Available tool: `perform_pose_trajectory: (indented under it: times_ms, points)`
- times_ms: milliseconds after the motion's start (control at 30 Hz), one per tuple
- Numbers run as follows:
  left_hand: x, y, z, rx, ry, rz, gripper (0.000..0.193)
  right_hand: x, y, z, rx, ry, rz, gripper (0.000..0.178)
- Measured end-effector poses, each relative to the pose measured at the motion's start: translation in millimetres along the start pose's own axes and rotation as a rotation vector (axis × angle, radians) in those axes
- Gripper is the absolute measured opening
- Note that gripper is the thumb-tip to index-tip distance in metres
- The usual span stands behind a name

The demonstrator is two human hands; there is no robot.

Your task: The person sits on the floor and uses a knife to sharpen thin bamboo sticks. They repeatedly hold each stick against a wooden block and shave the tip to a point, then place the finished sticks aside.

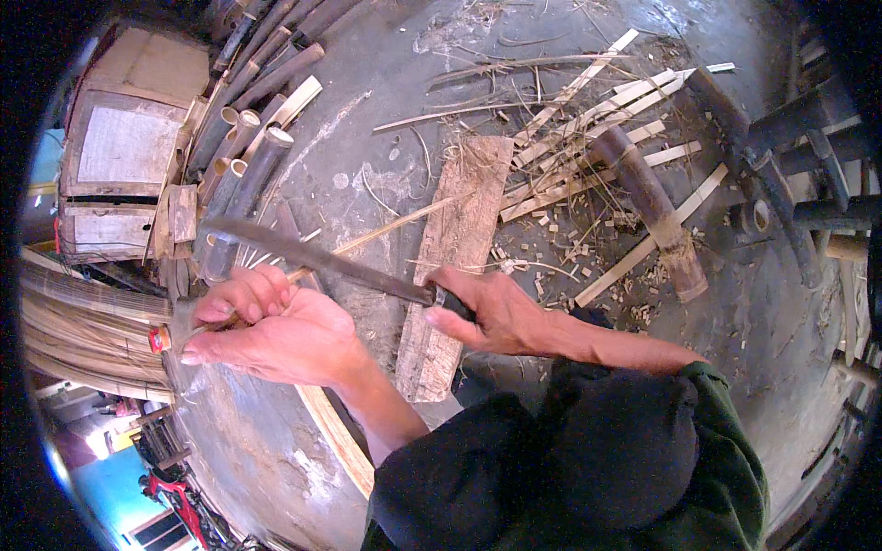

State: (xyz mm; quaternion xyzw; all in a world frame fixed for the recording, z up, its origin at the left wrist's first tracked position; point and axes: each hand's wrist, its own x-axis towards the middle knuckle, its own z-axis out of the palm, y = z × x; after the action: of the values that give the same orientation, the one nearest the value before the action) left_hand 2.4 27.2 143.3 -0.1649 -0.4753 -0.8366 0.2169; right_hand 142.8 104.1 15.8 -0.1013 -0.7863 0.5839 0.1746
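Dark-clad knees [625, 441] filled bottom centre as my right hand [496, 308] gripped a knife [344, 266] across the thin strip [390, 226] rising rightward from the pinch of my left hand [294, 332]

A long knife [323, 263] with a dark, narrow, slightly blurred blade and a black handle [453, 304] slants upward to the left. Its blade crosses a thin, pale strip [400, 220] running up to the right; whether they touch is unclear.
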Motion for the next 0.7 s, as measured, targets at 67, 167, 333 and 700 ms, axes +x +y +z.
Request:
perform_pose_trajectory:
  times_ms: [67, 167, 333, 700]
  points:
    - [0, -2, 5, 0.014, 0.008, 0.025, 0.047, 4, 10, 4, -0.043, 0.065, -0.03, 0.03]
    - [4, -5, 0, 0.039, 0.0, 0.048, 0.048, 6, 10, -1, 0.022, -0.02, 0.184, 0.03]
    - [0, -2, 3, 0.033, 0.008, 0.061, 0.047, -4, 42, 7, -0.161, 0.122, -0.051, 0.032]
    - [2, -6, -2, 0.082, -0.004, -0.001, 0.047, -11, 137, -8, -0.224, 0.173, 0.401, 0.034]
